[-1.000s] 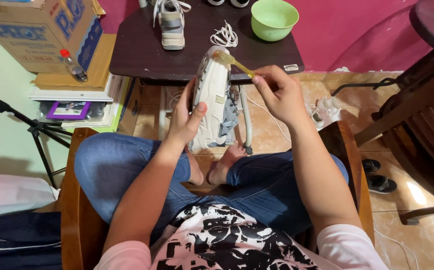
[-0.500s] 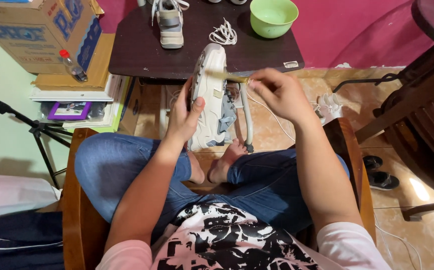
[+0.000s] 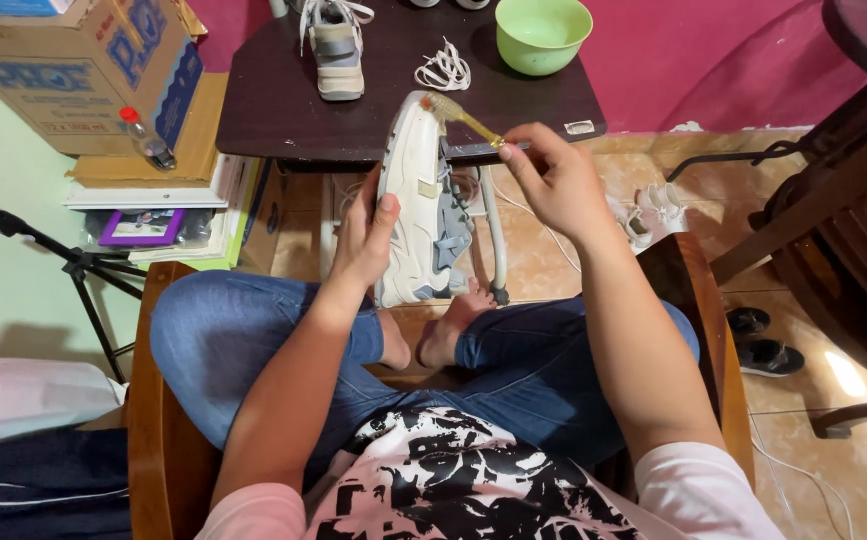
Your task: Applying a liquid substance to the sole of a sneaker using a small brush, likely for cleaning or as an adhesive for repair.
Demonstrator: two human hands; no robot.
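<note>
I sit cross-legged on a wooden chair. My left hand (image 3: 365, 235) grips a white and grey sneaker (image 3: 418, 200) from its left side, holding it on edge with the sole facing me. My right hand (image 3: 551, 180) pinches the handle of a small yellowish brush (image 3: 461, 117), whose bristle head rests on the toe end of the sneaker's sole.
A dark low table (image 3: 283, 110) ahead carries a second sneaker (image 3: 334, 45), a bundle of white laces (image 3: 442, 70) and a green bowl (image 3: 543, 33). A cardboard box (image 3: 63, 70), a small bottle (image 3: 146, 140) and stacked books stand left. Dark chair (image 3: 833, 230) and sandals (image 3: 765, 340) right.
The brush head has moved up along the sole to the toe end, after sitting lower half a second ago. My left hand keeps the sneaker in place.
</note>
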